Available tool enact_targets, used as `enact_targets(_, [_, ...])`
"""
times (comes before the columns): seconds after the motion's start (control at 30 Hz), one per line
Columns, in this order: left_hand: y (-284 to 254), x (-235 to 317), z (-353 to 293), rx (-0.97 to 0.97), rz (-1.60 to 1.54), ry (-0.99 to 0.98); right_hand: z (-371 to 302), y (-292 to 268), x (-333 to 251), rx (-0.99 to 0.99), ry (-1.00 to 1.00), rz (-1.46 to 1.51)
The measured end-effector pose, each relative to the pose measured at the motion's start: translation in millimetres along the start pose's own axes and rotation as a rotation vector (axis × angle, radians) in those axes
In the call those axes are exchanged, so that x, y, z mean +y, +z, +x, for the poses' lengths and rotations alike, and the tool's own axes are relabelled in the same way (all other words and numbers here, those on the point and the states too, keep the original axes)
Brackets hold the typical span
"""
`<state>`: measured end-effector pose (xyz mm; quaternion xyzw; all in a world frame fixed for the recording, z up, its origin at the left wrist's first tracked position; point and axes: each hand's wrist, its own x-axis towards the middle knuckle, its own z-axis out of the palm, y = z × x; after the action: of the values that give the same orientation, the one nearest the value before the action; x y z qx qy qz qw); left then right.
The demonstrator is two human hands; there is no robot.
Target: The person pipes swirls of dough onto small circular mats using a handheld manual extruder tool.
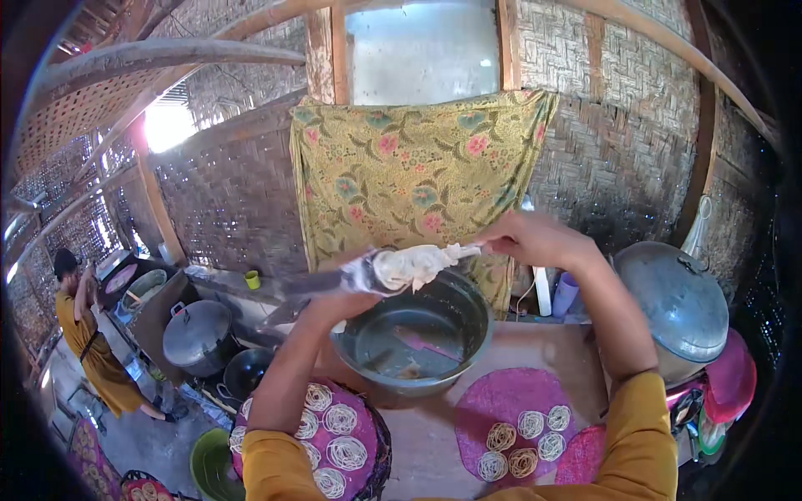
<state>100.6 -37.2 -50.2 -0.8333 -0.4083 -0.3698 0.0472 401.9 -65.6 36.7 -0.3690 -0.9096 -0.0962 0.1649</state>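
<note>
My left hand, partly smeared by motion, grips a dark tube-like thing held sideways over a basin. White sticky dough bulges from the tube's right end. On the right, my right hand has its fingers closed on a thin pale stick-like end that runs into the dough. I cannot make out whether that end is a tool or dough. Below both hands stands the wide dark basin, with shallow contents and a pinkish flat piece inside.
Coiled noodle-like nests lie on a round pink tray at left and a pink sheet at right. A large lidded pot stands right. Another lidded pot, a wok and a person in yellow are left.
</note>
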Motion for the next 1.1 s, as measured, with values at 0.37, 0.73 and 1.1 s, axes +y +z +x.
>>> enact_targets(0.37, [30.6,-20.2,-9.0,-0.015,0.109,0.069,6.4,73.1,-65.0,0.204,-0.274,-0.578])
enact_targets(0.73, [22.9,-1.1,-0.9,-0.058,0.205,-0.075,34.9,47.1,-69.6,0.077,-0.219,-0.507])
enact_targets(1.1, [57.3,-106.5,-25.8,-0.028,0.18,-0.057,4.1,30.6,-46.6,0.241,-0.036,-0.466])
